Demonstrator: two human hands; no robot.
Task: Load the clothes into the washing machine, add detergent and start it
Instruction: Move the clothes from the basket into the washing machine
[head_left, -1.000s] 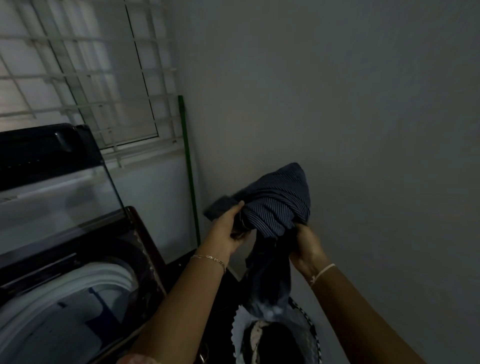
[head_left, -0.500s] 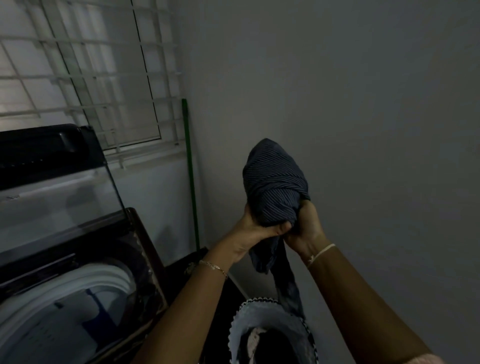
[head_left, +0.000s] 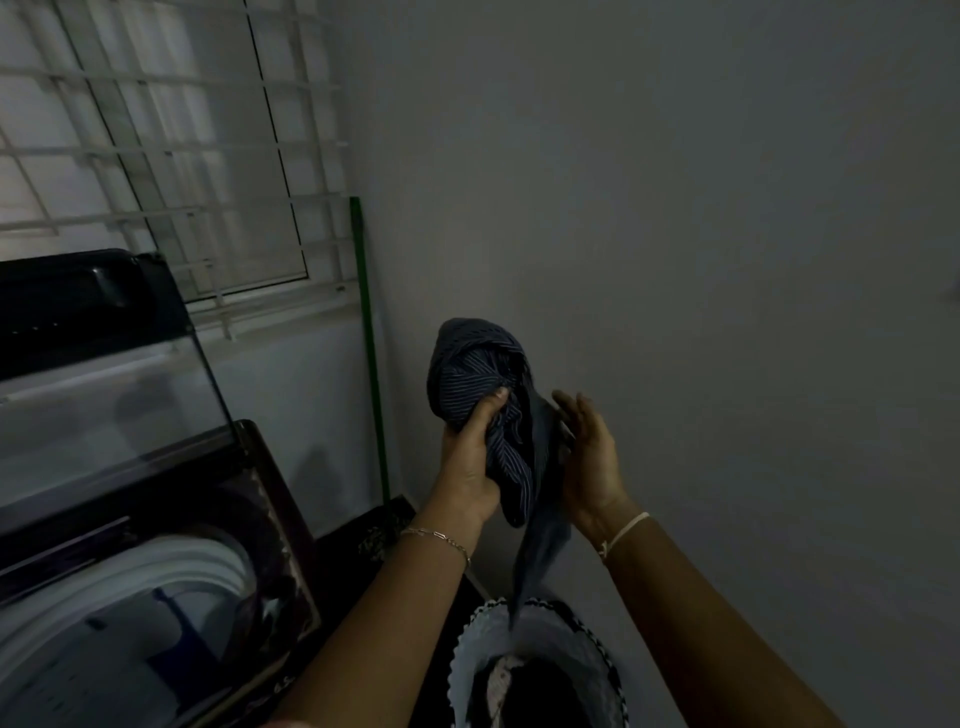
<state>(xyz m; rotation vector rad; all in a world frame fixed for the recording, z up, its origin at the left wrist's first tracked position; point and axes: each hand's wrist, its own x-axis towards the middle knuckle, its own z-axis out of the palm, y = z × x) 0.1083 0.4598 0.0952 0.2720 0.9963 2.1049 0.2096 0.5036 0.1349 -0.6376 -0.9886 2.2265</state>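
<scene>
A dark blue pinstriped garment (head_left: 470, 371) is bunched up in the air in front of the grey wall. My left hand (head_left: 470, 457) grips the bundle from the left, thumb pressed into the cloth. My right hand (head_left: 589, 457) is beside it on the right, fingers straight, touching the hanging tail of the cloth. That tail dangles down into the laundry basket (head_left: 470, 654) at the bottom centre, which holds more dark clothes. The top-loading washing machine (head_left: 156, 587) stands at the lower left with its glass lid (head_left: 104, 384) raised and its white tub rim showing.
A green pole (head_left: 370, 343) leans in the corner between the barred window (head_left: 171, 145) and the grey wall (head_left: 675, 234). A narrow dark floor strip (head_left: 358, 535) runs between the machine and the wall.
The bundle has dropped a little and turned. My right hand has let go of the cloth and opened beside it, while my left hand keeps its grip.
</scene>
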